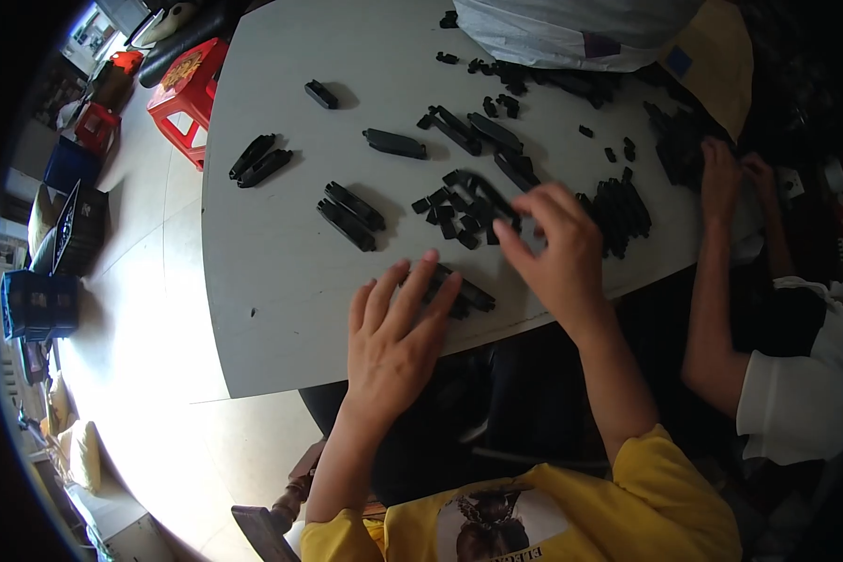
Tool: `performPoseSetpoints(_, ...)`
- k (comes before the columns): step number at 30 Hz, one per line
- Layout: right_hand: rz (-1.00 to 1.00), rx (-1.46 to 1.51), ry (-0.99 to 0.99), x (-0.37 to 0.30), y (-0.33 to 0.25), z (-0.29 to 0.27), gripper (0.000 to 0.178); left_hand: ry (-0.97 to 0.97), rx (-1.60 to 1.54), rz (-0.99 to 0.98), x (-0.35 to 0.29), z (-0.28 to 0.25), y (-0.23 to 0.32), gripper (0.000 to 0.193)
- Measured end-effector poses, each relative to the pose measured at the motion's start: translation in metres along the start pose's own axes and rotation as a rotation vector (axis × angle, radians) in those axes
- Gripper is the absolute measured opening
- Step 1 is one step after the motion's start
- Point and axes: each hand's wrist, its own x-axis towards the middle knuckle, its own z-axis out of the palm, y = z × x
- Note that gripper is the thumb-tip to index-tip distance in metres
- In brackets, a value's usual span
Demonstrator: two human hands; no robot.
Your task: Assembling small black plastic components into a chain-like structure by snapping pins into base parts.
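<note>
My left hand lies near the table's front edge, fingers spread, over a pair of long black plastic parts that it partly covers. My right hand is to the right and higher up. Its thumb and fingers pinch the end of a long, slim black plastic part, slightly blurred. Beneath that part lies a loose pile of small black pieces. More long black parts rest in pairs on the table, one pair just beyond my left hand.
On the grey table, a row of black parts lies to the right. A large white bag stands at the back. A co-worker's hand is at a dark object on the right. A red stool stands off the left edge.
</note>
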Motion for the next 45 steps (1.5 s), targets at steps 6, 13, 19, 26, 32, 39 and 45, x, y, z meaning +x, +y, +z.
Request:
performPoseSetpoints(6,0.049,-0.157,-0.346,-0.024,-0.022,-0.025,0.020,-0.125,-0.007,-0.008,-0.003,0.001,-0.002,0.047)
performPoseSetpoints(13,0.044,-0.042,-0.356,-0.008,-0.025,-0.013,0.024,-0.112,-0.046,0.047,-0.005,0.001,-0.004,0.047)
performPoseSetpoints(19,-0.074,0.176,-0.101,-0.031,-0.015,-0.002,0.028,-0.090,-0.056,0.065,-0.007,0.000,-0.007,0.046)
performPoseSetpoints(26,-0.008,0.046,-0.087,-0.054,-0.015,-0.002,0.027,-0.075,-0.082,0.079,-0.006,0.003,-0.007,0.046)
performPoseSetpoints(32,-0.057,0.059,-0.099,-0.043,-0.014,0.000,0.017,-0.137,0.008,0.105,-0.003,0.000,-0.002,0.052)
performPoseSetpoints(39,0.075,-0.145,0.071,0.023,0.031,0.009,0.024,-0.233,0.014,0.130,0.002,-0.002,-0.001,0.056)
performPoseSetpoints(45,0.056,0.071,-0.033,-0.003,0.005,-0.012,0.025,-0.230,-0.013,0.099,-0.002,-0.003,-0.004,0.053)
